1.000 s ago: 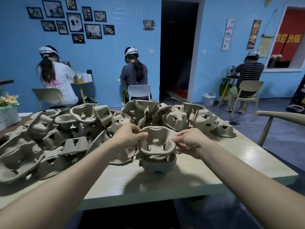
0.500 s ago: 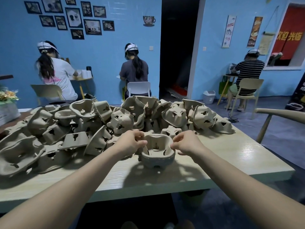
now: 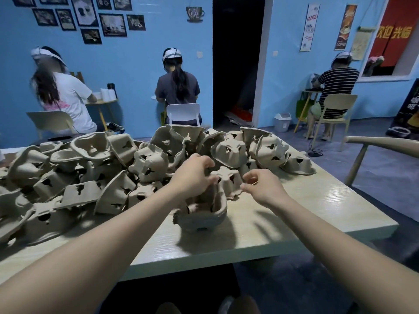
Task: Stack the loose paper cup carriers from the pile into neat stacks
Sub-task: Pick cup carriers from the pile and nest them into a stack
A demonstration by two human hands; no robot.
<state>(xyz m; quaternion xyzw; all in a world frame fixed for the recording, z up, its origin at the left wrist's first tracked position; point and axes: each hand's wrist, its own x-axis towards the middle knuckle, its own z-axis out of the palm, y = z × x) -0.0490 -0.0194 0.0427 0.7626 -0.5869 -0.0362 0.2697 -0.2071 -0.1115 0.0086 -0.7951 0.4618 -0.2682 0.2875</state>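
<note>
Carriers unmarked, left hand fingers gripping one, right hand fingers loosely curled, "Coffee" sign

Both hands have left the stack, apparently reaching into the pile.

Cup carriers are seen as matt, rough moulded paper pulp; counter is finished in pale, slightly glossy wood grain.

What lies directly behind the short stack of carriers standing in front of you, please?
Right behind the stack sits an upside-down carrier, with the loose pile beyond it. The left hand covers the stack's rear rim, so whether they touch is hidden.
</note>
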